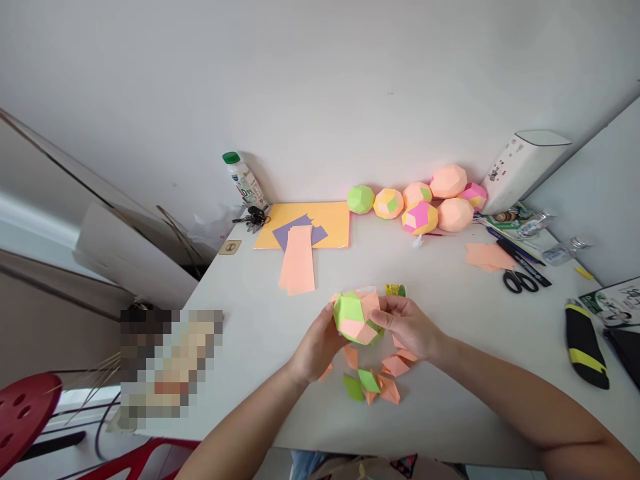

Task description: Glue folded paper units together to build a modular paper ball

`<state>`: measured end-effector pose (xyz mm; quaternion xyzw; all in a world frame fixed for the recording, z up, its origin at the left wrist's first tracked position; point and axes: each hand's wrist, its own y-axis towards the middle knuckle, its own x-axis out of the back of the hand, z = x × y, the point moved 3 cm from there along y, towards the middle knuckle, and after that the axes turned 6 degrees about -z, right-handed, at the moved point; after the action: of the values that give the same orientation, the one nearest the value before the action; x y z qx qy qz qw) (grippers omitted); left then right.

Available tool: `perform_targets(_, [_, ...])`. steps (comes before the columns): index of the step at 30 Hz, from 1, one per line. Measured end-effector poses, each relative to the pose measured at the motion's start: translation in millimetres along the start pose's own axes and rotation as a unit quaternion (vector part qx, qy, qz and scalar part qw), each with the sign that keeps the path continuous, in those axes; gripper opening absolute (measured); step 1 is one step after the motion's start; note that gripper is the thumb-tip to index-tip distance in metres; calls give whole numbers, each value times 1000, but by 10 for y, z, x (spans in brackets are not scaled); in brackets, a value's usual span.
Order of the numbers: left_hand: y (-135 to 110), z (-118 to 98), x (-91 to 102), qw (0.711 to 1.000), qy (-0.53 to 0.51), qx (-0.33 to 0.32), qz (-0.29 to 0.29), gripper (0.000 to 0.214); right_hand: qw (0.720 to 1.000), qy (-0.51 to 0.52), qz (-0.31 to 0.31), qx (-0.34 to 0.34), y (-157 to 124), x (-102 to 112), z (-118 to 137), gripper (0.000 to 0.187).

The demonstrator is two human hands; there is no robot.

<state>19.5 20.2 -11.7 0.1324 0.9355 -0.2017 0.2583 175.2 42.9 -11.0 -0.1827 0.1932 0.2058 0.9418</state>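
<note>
From my remote seat I take the green-and-peach paper ball (356, 319) as my fixed mark. It is lifted just above the white table (450, 413), near the front edge and about midway across. The left hand (315, 347) cups the ball's left side with its fingers wrapped onto the faces. The right hand (407, 327) grasps the right side, thumb and fingers pressed to a peach panel, so both hands are clenched on it.

Directly below the ball and toward me, loose folded paper units (373, 383) in peach and green lie scattered on the tabletop, some of them under the right wrist. Just behind the ball sits a small yellow-green wrapper-like item (395, 290) (too small for me to name it better).

Farther behind the ball and to its left lies a stack of peach paper strips (299, 260), which overlaps purple sheets (295, 232) on a yellow sheet (330, 220). A green-capped bottle (245, 181) and a bunch of keys (255, 217) lie beyond that.

Behind the ball and to its right, a cluster of finished paper balls (420, 203) rests against the wall. Black scissors (520, 281) lie well off to the ball's right.
</note>
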Motion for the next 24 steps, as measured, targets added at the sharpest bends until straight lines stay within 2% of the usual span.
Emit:
perform_targets(3, [-19,36,-24,999,-12,32,33,48,1000,10,-8,-11,4,5,-8,21])
perform_targets(7, [-15,41,39,1000,23,-4,-7,45,998,22,36,-44,0,-42,20,29])
perform_targets(11, [-17,36,86,998,53,-17,-38,48,989,45,111,-83,-16,-105,23,26])
perform_targets(17, [-34,54,126,994,98,-30,-38,54,985,17,109,-136,-52,-108,-82,34])
perform_targets(24, [-32,79,158,994,100,-42,-32,64,989,-23,111,-92,-79,-104,-82,29])
